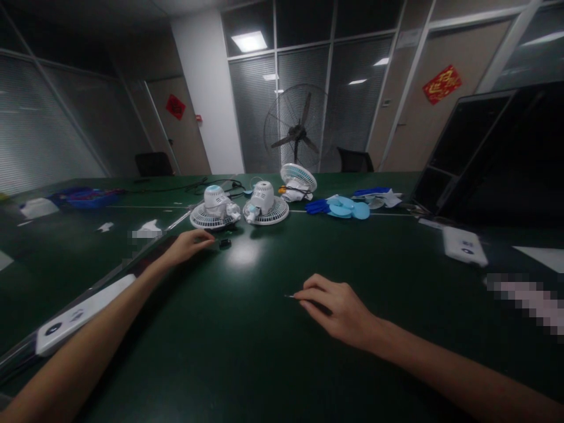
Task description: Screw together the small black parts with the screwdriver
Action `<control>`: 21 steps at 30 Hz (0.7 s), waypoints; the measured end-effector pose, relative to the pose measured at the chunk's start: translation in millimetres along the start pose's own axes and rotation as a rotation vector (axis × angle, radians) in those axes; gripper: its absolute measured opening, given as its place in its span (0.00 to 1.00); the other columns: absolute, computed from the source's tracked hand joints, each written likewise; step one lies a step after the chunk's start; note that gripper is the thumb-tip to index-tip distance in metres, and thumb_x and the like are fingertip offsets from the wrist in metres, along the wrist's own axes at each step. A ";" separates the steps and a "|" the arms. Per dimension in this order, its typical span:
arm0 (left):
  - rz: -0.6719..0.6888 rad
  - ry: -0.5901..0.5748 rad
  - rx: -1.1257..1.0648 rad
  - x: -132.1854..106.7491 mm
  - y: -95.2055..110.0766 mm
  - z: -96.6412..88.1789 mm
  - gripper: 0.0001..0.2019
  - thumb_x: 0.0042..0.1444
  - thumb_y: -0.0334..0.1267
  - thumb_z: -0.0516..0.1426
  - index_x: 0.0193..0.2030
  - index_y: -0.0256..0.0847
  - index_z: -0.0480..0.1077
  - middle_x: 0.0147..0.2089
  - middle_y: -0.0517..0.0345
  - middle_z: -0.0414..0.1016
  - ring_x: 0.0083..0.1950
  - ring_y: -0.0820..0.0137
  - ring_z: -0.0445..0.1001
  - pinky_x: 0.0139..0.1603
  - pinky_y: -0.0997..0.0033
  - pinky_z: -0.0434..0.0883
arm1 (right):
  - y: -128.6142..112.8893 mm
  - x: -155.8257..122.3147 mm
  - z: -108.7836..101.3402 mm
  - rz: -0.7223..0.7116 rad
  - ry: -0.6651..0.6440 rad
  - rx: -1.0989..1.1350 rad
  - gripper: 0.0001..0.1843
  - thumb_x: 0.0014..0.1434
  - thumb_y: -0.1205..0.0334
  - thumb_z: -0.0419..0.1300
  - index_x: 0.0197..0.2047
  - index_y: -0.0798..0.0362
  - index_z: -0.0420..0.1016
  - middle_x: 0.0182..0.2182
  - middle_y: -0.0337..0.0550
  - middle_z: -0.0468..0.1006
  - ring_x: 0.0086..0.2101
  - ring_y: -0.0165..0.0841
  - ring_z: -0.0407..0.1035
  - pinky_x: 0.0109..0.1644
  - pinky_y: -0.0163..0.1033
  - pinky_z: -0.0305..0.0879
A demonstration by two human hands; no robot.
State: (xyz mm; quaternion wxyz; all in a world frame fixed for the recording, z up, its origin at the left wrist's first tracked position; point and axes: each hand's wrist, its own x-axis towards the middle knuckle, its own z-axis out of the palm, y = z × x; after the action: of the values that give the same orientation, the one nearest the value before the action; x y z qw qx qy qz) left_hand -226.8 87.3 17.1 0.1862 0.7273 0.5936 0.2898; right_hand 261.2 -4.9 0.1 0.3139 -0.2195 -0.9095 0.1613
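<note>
My right hand (pixel 337 305) is over the near middle of the green table, thumb and fingers pinched on a small thin metal piece (pixel 289 296). Only its tip shows, pointing left. Farther back on the left, my left hand (pixel 189 245) reaches low over the table with its fingers drawn together. Whatever lies between those fingertips is too small to make out. Just right of them is a small black object (pixel 225 243). Beyond it, two small white fans, the left fan (pixel 214 208) and the right fan (pixel 265 204), lie grille down.
A third small fan (pixel 298 179) leans behind them. Light blue fan blades (pixel 348 207) lie beside blue gloves (pixel 318 206). A white device (pixel 464 245) rests at right near a black monitor (pixel 493 153); another white device (pixel 83 314) lies beside my left forearm. A blue tray (pixel 90 198) is far left.
</note>
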 end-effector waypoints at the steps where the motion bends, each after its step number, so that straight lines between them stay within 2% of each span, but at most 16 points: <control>1: -0.006 0.034 -0.002 0.9 2.2 3.4 0.27 0.54 0.65 0.64 0.46 0.43 0.83 0.50 0.48 0.85 0.50 0.52 0.81 0.51 0.58 0.77 | 0.3 0.1 0.3 -0.001 0.003 0.000 0.14 0.74 0.66 0.58 0.59 0.52 0.80 0.48 0.47 0.78 0.39 0.33 0.76 0.41 0.38 0.77; 8: -0.004 0.073 0.033 6.9 9.0 25.1 0.27 0.56 0.65 0.63 0.46 0.41 0.82 0.48 0.48 0.85 0.48 0.54 0.82 0.49 0.58 0.78 | -1.2 1.3 -0.3 -0.004 -0.002 -0.002 0.14 0.74 0.66 0.58 0.58 0.53 0.80 0.47 0.47 0.78 0.38 0.33 0.75 0.41 0.38 0.76; 12: 0.024 0.093 0.065 6.9 7.4 27.8 0.28 0.56 0.66 0.62 0.45 0.41 0.82 0.48 0.49 0.85 0.47 0.57 0.82 0.49 0.61 0.77 | -0.5 0.6 0.2 0.002 -0.007 0.013 0.14 0.74 0.66 0.58 0.58 0.53 0.80 0.48 0.47 0.77 0.39 0.32 0.75 0.40 0.37 0.76; 21: 0.001 0.084 0.130 4.4 8.0 28.7 0.27 0.60 0.62 0.62 0.53 0.41 0.80 0.50 0.49 0.83 0.47 0.57 0.81 0.47 0.62 0.75 | 0.3 1.7 0.8 0.004 -0.011 0.002 0.14 0.73 0.67 0.59 0.58 0.53 0.80 0.48 0.46 0.77 0.38 0.32 0.75 0.41 0.38 0.76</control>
State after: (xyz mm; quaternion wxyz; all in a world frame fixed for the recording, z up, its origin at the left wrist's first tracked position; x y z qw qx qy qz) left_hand -201.7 91.8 1.0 0.1134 0.7254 0.6180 0.2810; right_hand 259.6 -3.9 0.2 0.3087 -0.2200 -0.9106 0.1643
